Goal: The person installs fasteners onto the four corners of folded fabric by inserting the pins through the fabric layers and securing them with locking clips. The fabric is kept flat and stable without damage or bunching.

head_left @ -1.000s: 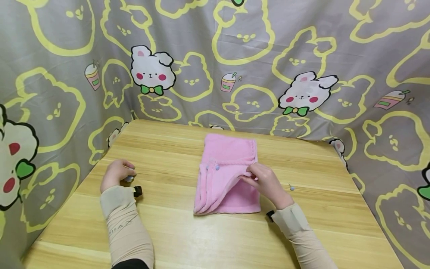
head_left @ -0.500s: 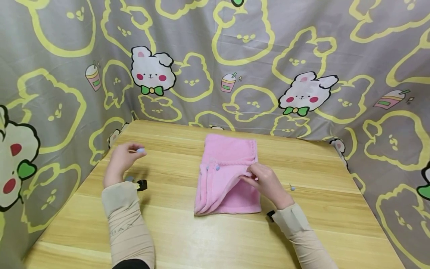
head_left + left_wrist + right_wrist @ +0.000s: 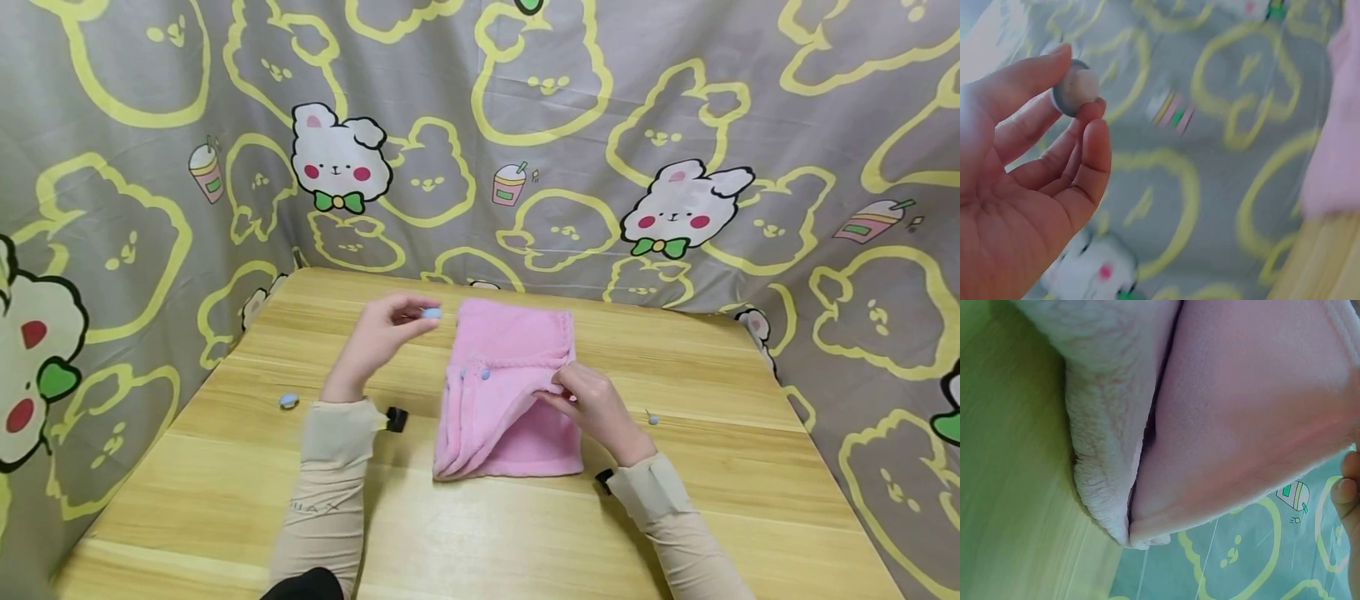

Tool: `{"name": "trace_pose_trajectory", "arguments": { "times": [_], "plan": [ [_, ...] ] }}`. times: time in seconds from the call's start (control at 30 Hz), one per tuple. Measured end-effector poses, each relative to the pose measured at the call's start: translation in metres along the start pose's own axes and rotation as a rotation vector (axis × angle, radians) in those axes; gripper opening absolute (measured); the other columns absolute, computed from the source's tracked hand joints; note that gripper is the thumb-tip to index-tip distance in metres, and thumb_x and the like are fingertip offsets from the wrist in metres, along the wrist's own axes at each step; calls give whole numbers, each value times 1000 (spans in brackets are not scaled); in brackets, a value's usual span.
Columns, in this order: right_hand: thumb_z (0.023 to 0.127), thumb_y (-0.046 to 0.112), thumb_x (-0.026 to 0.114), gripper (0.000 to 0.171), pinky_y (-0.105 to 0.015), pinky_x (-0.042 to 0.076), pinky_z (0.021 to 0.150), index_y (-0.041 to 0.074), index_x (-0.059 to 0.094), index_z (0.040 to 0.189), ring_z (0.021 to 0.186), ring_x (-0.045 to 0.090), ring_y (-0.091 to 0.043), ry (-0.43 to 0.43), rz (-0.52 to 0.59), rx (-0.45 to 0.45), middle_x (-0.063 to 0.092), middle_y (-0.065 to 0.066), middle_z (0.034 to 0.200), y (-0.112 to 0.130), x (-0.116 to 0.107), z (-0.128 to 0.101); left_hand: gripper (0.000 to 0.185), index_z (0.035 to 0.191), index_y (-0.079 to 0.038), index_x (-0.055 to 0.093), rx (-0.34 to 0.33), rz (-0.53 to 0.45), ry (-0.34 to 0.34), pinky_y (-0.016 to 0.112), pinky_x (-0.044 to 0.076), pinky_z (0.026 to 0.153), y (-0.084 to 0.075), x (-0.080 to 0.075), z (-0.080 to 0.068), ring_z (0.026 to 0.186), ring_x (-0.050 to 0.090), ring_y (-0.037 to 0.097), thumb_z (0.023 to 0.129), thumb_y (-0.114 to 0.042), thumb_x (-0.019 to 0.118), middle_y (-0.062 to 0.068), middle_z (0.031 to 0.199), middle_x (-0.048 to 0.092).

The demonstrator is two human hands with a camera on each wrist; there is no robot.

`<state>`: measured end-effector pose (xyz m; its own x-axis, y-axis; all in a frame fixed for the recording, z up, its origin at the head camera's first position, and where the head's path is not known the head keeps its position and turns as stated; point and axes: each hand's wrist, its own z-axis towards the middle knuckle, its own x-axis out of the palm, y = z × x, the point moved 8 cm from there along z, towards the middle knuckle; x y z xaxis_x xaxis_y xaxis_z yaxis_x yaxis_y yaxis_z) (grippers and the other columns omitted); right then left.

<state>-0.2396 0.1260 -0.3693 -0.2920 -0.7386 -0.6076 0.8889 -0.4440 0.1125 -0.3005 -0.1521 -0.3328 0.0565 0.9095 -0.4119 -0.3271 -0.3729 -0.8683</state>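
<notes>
The left hand (image 3: 378, 337) pinches a blue pin (image 3: 431, 313) just left of the towel (image 3: 510, 417); the right hand (image 3: 592, 408) grips the towel's lifted top layer.

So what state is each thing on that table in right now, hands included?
Pink towel: folded, flat on the table, top layer lifted at its right edge.
Right hand: pinches that lifted layer.
Left hand: raised above the table, left of the towel, pinching a pin.
Held blue pin: between fingertips, off the table.
Pin in towel: on the towel.
Loose pin, left: lies on the table.
Loose pin, right: lies on the table.
</notes>
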Motion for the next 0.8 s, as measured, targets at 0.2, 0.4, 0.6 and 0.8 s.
{"name": "trace_pose_trajectory", "arguments": {
  "times": [0.2,0.4,0.6,0.8],
  "plan": [
    [76,15,81,30,-14,40,56,10,52,76,60,47,-6,3,5,4,50,3,68,0,1,0,31,117,-9,70,-38,-206,121,25,52,80,-8,63,8,90,61,14,88,-21,73,9,107,70],
    [85,25,75,28,-14,40,56,11,52,76,61,47,-5,1,5,3,50,4,68,0,1,-1,31,118,-4,68,-156,-396,142,24,53,82,2,111,10,94,65,9,89,-15,70,11,117,70],
    [91,32,66,29,-15,39,56,11,53,76,61,47,-6,-6,-6,1,50,4,67,1,1,0,31,121,3,64,-290,-593,157,30,56,88,16,150,9,86,70,9,93,-7,64,17,115,70],
    [93,35,62,30,-15,40,58,11,55,76,62,48,-6,-9,-2,-1,50,4,68,1,2,0,32,124,8,61,-362,-754,173,27,57,86,22,174,5,83,69,8,94,-3,60,8,101,73]
  ]
}}
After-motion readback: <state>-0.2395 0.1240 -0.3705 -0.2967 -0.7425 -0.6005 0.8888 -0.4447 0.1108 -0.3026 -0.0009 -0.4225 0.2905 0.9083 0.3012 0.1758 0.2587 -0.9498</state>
